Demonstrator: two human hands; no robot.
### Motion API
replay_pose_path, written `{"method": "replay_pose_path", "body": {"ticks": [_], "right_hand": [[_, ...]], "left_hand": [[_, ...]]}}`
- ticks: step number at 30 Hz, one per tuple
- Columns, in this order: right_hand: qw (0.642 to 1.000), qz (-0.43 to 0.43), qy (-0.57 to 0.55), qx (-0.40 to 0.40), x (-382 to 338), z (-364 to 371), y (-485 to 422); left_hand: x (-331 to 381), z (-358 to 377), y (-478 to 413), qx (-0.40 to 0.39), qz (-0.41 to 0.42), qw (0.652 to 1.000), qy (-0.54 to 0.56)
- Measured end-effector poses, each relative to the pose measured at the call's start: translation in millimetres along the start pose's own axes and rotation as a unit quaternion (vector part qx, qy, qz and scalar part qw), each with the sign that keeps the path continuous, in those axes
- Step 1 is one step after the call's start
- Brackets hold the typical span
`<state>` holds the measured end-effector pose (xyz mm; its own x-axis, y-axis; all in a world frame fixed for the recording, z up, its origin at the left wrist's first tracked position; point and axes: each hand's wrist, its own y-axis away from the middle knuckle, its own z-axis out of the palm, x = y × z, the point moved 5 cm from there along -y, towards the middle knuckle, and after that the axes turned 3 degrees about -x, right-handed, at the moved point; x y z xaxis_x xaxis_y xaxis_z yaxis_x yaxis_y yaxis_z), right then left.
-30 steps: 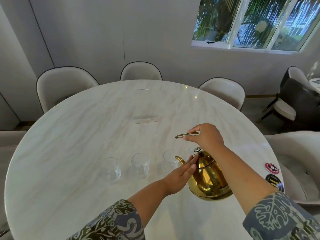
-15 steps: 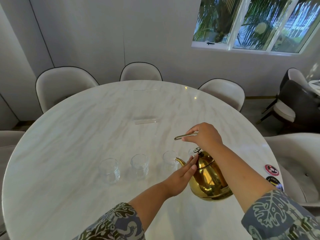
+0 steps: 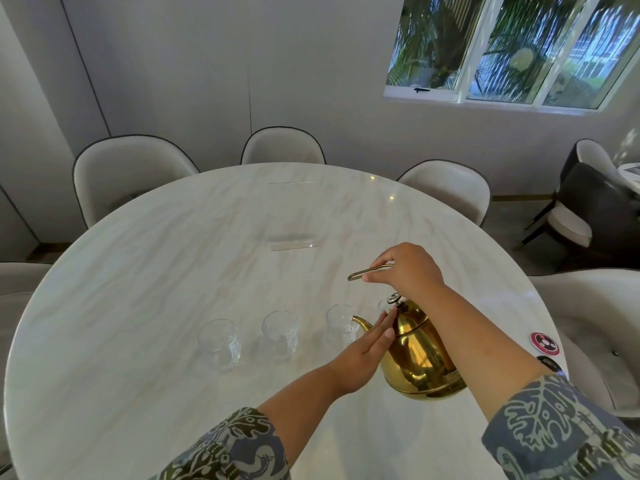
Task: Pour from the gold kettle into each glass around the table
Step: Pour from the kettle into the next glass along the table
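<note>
The gold kettle [image 3: 417, 358] hangs tilted above the round marble table [image 3: 138, 271], its spout over the rim of a clear glass [image 3: 341, 322]. My right hand [image 3: 407, 268] grips the kettle's thin top handle. My left hand [image 3: 363, 351] lies flat, fingers together, against the kettle's side near the lid knob. Two more clear glasses, one in the middle [image 3: 280, 332] and one on the left [image 3: 219, 342], stand in a row to the left. A further glass is mostly hidden behind the kettle's lid. No stream is visible.
A clear acrylic sign holder [image 3: 294, 242] stands at the table's middle. Two round stickers [image 3: 544, 342] lie near the right edge. Pale upholstered chairs [image 3: 128, 171] ring the table; a dark chair [image 3: 595, 202] stands at the right by the window.
The kettle and both hands have barely shifted; the spout stays over the same glass. The view has drifted slightly.
</note>
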<state>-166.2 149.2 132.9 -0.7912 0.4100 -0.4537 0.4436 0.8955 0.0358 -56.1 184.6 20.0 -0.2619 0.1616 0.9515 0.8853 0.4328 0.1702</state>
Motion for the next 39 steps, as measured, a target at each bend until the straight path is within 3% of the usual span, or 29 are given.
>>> {"method": "replay_pose_path", "body": {"ticks": [39], "right_hand": [[0.998, -0.012, 0.043, -0.038, -17, -11, 4]], "left_hand": [[6, 2, -2, 0.004, 0.036, 0.999, 0.016]]}}
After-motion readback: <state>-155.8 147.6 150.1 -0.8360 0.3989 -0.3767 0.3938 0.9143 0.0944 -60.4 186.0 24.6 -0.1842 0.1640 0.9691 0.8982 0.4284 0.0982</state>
